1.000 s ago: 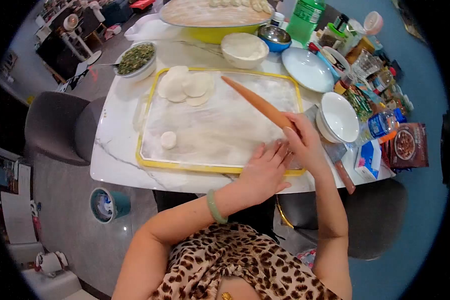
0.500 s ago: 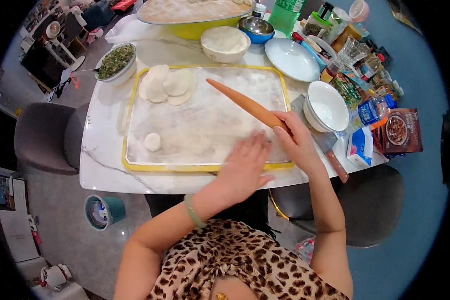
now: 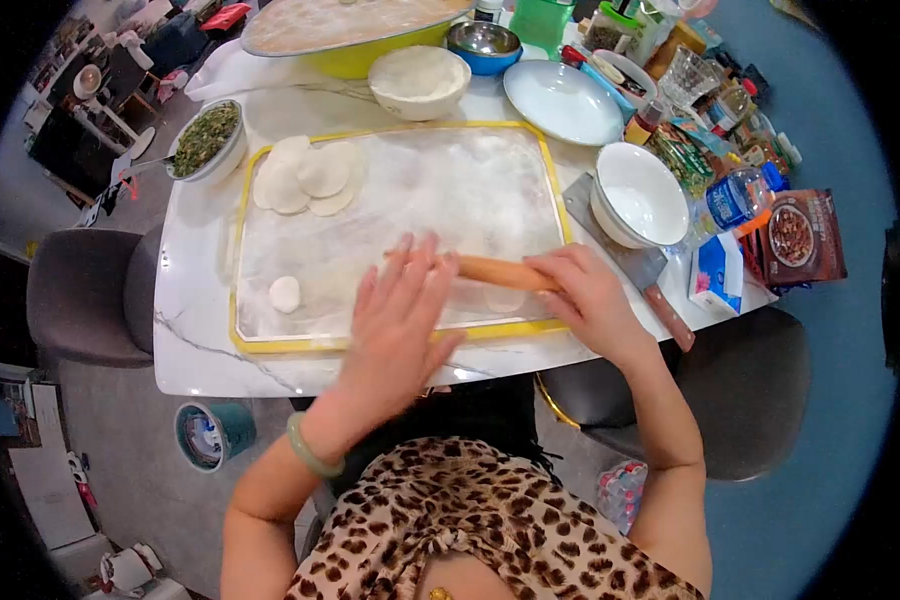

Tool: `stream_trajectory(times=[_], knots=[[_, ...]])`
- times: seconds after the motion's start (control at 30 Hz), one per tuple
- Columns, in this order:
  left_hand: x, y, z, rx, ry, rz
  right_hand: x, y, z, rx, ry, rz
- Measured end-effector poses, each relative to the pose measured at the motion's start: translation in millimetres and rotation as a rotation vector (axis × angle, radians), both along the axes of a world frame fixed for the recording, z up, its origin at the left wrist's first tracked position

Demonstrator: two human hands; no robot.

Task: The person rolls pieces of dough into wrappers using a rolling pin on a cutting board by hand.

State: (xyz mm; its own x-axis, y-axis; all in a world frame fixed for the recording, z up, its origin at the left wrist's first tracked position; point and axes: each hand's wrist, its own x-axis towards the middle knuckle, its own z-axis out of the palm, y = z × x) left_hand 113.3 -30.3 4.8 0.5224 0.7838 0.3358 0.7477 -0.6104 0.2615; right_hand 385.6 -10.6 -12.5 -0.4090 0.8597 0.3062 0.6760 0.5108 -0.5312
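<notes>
My right hand [image 3: 592, 302] is wrapped round the thick right end of a wooden rolling pin [image 3: 505, 272]. Flat and slightly blurred, my left hand [image 3: 395, 318] has its fingers stretched over the pin's left end, which they hide. Just below the pin, a pale flat round of dough [image 3: 505, 298] is faintly visible on the floured board [image 3: 370, 240] with a yellow rim. A small dough disc [image 3: 285, 294] lies at the board's lower left. Several thin dough wrappers [image 3: 308, 178] overlap at its upper left.
A bowl of chopped green filling [image 3: 210, 140] stands left of the board, a flour bowl [image 3: 419, 82] behind it. On the right are a white bowl [image 3: 638, 195], a plate [image 3: 562, 102] and a cleaver [image 3: 662, 310]. Bottles and packets crowd the far right.
The rolling pin came down from a raised slant to lie nearly level above the board. My left hand moved left off the board's right part and onto the pin.
</notes>
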Motion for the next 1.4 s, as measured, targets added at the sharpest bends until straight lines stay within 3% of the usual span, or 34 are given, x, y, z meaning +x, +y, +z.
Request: stream_trajectory(times=[0.13,0.23,0.33,0.47,0.6,0.7,0.83,0.9,0.97,1.03,1.2,1.33,1.4], knots=[[4,14,-12,-0.086,0.182,-0.028,-2,-12,0,0.053,-0.234,0.007],[4,-7,-2,-0.164,0.239,-0.033,3,-25,-12,0.189,-0.267,-0.014],[0,-6,-9,-0.130,0.236,-0.044,2,-24,-13,0.162,-0.343,-0.013],[12,40,-12,-0.047,0.227,0.066,-1,9,-14,0.177,-0.286,-0.058],[8,5,2,-0.095,0.292,0.017,7,-16,-18,0.074,-0.232,-0.020],[3,-9,-1,-0.223,0.288,-0.057,2,-28,-7,0.077,-0.360,-0.029],[9,34,-11,-0.087,0.217,0.059,2,9,-19,0.197,-0.342,-0.058],[12,38,-6,-0.095,0.254,0.060,10,16,-25,0.122,-0.249,-0.010],[6,4,5,-0.137,0.276,0.023,9,-11,-19,0.065,-0.235,0.006],[-4,-20,3,-0.227,0.300,-0.088,8,-31,-10,0.047,-0.383,-0.004],[9,44,-7,-0.156,0.233,0.076,1,17,-13,0.173,-0.324,-0.032],[4,11,8,-0.222,0.322,-0.024,11,2,-23,0.085,-0.247,0.028],[-5,-22,-1,-0.235,0.312,-0.081,12,-25,-13,0.079,-0.385,0.033]])
